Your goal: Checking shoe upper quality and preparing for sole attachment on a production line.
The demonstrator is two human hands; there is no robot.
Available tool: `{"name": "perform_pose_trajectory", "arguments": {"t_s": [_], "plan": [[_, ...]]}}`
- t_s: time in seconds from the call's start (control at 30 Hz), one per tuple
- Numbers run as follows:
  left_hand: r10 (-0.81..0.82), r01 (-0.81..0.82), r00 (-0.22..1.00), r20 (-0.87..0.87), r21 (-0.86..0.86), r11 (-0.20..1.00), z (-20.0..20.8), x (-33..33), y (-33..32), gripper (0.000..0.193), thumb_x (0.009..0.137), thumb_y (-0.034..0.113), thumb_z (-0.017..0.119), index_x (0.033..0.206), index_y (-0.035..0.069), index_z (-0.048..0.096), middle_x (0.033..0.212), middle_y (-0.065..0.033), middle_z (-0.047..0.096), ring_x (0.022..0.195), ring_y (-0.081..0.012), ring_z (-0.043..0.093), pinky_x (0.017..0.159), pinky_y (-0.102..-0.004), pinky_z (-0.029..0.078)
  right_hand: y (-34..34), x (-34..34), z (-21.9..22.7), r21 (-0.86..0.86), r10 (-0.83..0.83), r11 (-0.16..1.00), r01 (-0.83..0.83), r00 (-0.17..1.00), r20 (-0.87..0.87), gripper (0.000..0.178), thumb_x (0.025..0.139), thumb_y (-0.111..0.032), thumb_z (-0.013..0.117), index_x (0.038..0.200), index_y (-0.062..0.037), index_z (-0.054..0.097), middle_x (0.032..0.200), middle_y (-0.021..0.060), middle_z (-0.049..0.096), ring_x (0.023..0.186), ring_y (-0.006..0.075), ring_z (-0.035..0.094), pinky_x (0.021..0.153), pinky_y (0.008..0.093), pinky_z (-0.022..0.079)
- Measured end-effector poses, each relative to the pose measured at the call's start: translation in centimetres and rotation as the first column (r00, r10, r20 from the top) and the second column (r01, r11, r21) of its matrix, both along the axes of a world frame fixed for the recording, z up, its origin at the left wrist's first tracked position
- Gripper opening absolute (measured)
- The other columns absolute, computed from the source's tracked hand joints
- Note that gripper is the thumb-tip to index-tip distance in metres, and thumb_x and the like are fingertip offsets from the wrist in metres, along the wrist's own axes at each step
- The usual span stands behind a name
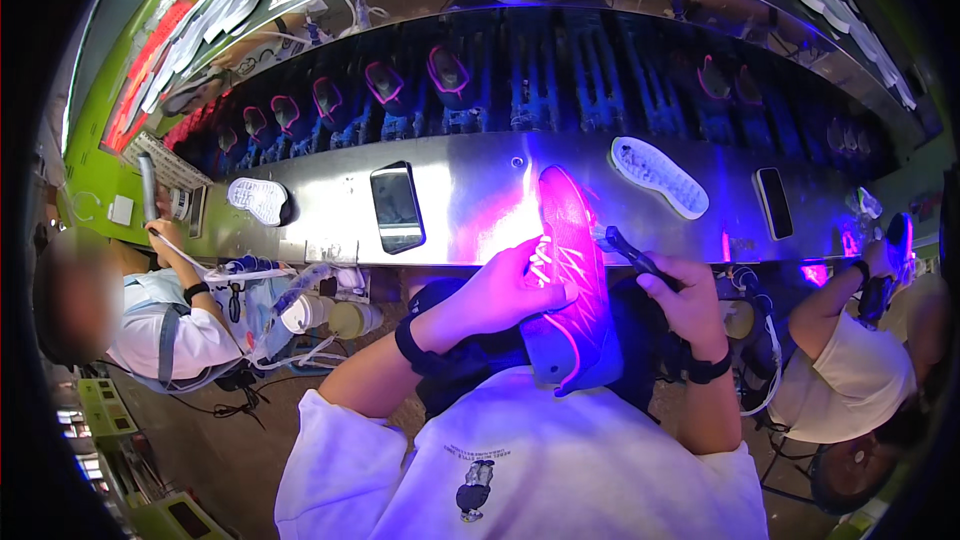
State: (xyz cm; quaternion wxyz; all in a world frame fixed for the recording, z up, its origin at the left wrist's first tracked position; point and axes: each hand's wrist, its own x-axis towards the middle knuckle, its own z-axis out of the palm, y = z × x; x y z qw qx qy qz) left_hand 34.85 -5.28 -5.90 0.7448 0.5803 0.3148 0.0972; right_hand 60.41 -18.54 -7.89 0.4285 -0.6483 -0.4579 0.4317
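Under violet-pink light, a laced shoe upper (575, 240) stands toe-away in front of me, its heel end close to my shirt. My left hand (500, 290) is wrapped round its left side, thumb across the laces. In my right hand (690, 305) is a black-handled tool (632, 252), fingers closed round the grip. The tool's tip points at the upper's right side; I cannot tell whether it touches, and its working end is hard to make out. Just beyond, to the right, a white shoe sole (660, 178) lies on the metal bench (465, 165).
Another pale sole (260, 202), a phone (398, 208) and a second phone (772, 203) lie on the bench. Behind it, a dark rack (560, 70) carries several pink-edged uppers. Co-workers sit at left (180, 330) and right (850, 380). Pots (355, 319) stand left of my arm.
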Motion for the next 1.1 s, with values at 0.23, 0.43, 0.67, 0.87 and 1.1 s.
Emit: {"name": "perform_pose_trajectory", "arguments": {"t_s": [0.23, 0.43, 0.67, 0.87, 1.1], "plan": [[0.055, -0.059, 0.998, -0.026, -0.176, 0.983, -1.6, -0.4, 0.1, 0.059, 0.094, 0.021, 0.071, 0.141, -0.004, 0.045, 0.124, -0.0108, 0.065, 0.111, -0.0171, 0.065, 0.098, -0.0332, 0.052, -3.8, -0.4, -0.7, -0.177, 0.031, 0.982, -0.059, 0.987, -0.158, 0.027, 0.089, -0.008, 0.074, 0.115, 0.0013, 0.072, 0.083, 0.0041, 0.070, 0.075, 0.0124, 0.063, 0.073, 0.0295, 0.052], [0.114, -0.117, 0.993, -0.031, -0.137, 0.984, -2.0, 0.1, -0.2, 0.062, 0.095, 0.021, 0.071, 0.143, -0.004, 0.041, 0.125, -0.0114, 0.064, 0.111, -0.0184, 0.065, 0.098, -0.0345, 0.053, -0.6, -0.5, 1.0, -0.134, -0.012, 0.991, 0.006, 0.999, -0.038, 0.030, 0.089, -0.013, 0.075, 0.116, 0.0007, 0.072, 0.093, 0.0061, 0.074, 0.084, 0.0096, 0.063, 0.079, 0.0274, 0.051], [0.237, -0.253, 0.964, -0.123, -0.135, 0.958, -1.1, 0.0, 0.9, 0.065, 0.095, 0.021, 0.070, 0.144, -0.007, 0.038, 0.121, -0.0136, 0.065, 0.106, -0.0188, 0.067, 0.094, -0.0329, 0.054, -2.8, 2.5, 0.9, -0.208, 0.113, 0.968, -0.140, 0.984, -0.140, 0.031, 0.083, -0.010, 0.081, 0.110, 0.0023, 0.074, 0.088, 0.0053, 0.075, 0.080, 0.0087, 0.063, 0.074, 0.0268, 0.051], [0.272, -0.289, 0.953, -0.131, -0.138, 0.947, -2.0, 0.9, 1.4, 0.072, 0.093, 0.020, 0.072, 0.146, -0.010, 0.033, 0.123, -0.0152, 0.063, 0.108, -0.0208, 0.066, 0.094, -0.0336, 0.055, -5.1, 3.7, 1.3, -0.210, 0.142, 0.967, -0.142, 0.990, -0.012, 0.028, 0.080, -0.008, 0.081, 0.105, 0.0033, 0.075, 0.081, 0.0053, 0.072, 0.073, 0.0095, 0.062, 0.068, 0.0270, 0.049], [0.372, -0.369, 0.927, -0.045, -0.289, 0.884, -1.3, 0.8, 1.1, 0.054, 0.100, 0.030, 0.062, 0.139, -0.003, 0.046, 0.120, -0.0097, 0.064, 0.112, -0.0164, 0.064, 0.096, -0.0327, 0.053, -4.8, 2.6, 2.4, -0.071, 0.044, 0.997, -0.035, 0.991, 0.123, 0.026, 0.078, -0.004, 0.080, 0.102, 0.0034, 0.074, 0.074, 0.0062, 0.066, 0.067, 0.0115, 0.058, 0.063, 0.0271, 0.045]]}}
